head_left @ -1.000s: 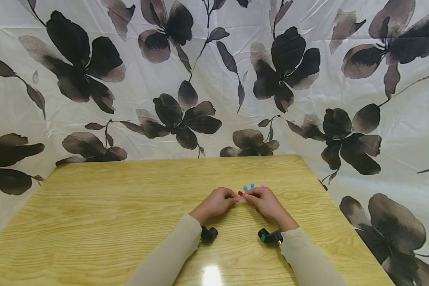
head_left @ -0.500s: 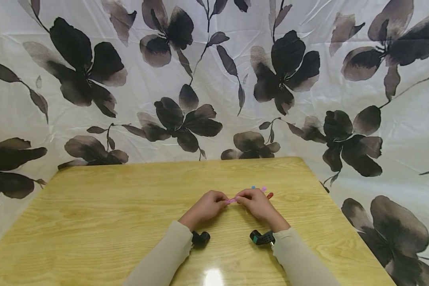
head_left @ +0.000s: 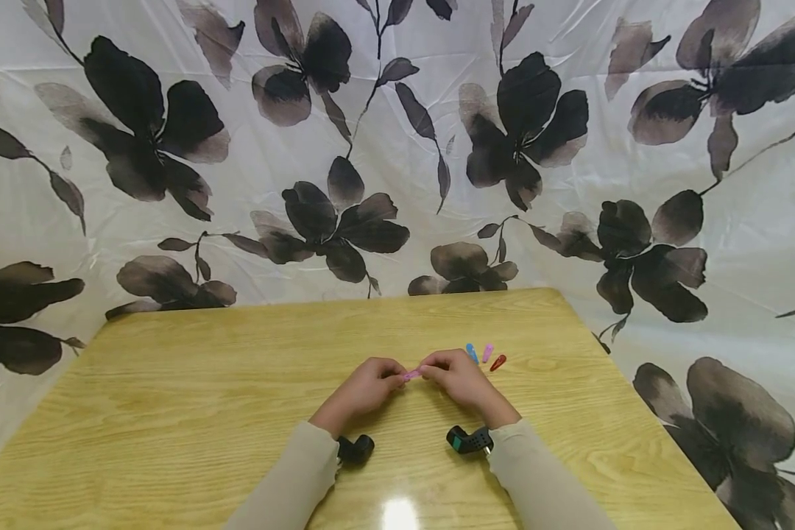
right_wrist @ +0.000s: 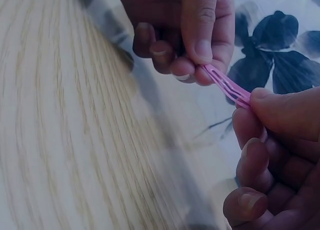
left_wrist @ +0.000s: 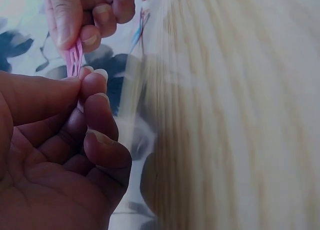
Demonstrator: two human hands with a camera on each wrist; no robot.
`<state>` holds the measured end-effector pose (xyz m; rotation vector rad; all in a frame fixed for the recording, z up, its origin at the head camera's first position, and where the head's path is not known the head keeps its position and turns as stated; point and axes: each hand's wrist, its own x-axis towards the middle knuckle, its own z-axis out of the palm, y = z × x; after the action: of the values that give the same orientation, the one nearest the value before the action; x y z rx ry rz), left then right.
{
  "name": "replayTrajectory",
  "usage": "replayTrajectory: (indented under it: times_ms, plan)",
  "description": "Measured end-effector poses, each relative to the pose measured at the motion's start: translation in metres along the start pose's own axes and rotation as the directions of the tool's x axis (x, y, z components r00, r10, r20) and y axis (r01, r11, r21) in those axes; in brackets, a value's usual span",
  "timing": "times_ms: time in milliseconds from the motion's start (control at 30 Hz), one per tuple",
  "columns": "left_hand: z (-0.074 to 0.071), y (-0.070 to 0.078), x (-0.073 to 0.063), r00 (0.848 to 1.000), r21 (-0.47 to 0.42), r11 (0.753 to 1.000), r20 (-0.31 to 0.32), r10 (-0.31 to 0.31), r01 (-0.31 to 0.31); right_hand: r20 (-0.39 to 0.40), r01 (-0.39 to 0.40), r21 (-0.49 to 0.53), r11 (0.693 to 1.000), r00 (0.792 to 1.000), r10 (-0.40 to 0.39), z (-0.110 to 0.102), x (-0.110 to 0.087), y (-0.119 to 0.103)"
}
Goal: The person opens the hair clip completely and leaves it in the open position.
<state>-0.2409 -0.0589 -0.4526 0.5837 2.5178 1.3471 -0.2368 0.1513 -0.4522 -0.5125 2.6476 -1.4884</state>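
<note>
A pink snap hair clip is stretched between both hands above the table. My left hand pinches one end between thumb and forefinger. The other end is pinched by the thumb and forefinger of my right hand. In the left wrist view the slotted middle of the pink clip shows between the two sets of fingertips. Beyond the right hand, a blue hair clip, another pink hair clip and a red hair clip lie apart from each other on the table.
The wooden table spreads out around the hands, widest to the left. A white cloth with dark flowers hangs behind its far edge. Black wrist cameras sit under the cuffs.
Both hands have moved left and slightly nearer with the pink hair clip between them. The blue, pink and red clips on the table, earlier partly hidden by the right hand, now show fully.
</note>
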Motion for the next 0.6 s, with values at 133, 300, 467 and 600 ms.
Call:
replayTrajectory:
  times_ms: [133, 300, 467, 600]
  plan:
    - [-0.003, -0.002, -0.002, 1.0, -0.006, 1.0, -0.007, -0.01, 0.01, 0.01, -0.02, 0.022, 1.0, 1.0, 0.02, 0.003, 0.001, -0.003]
    - [-0.008, -0.002, -0.005, 1.0, -0.013, 1.0, -0.012, -0.016, 0.016, -0.003, -0.026, 0.039, 0.999, 1.0, 0.026, 0.007, 0.004, -0.006]
    - [-0.011, -0.003, -0.012, 1.0, -0.019, 0.999, -0.002, -0.03, 0.03, 0.013, -0.047, 0.053, 0.998, 0.999, 0.046, 0.013, 0.004, -0.008]
    - [-0.013, -0.004, -0.019, 0.999, -0.021, 0.999, -0.002, -0.036, 0.036, 0.024, -0.062, 0.084, 0.995, 0.998, 0.06, 0.018, 0.002, -0.009]
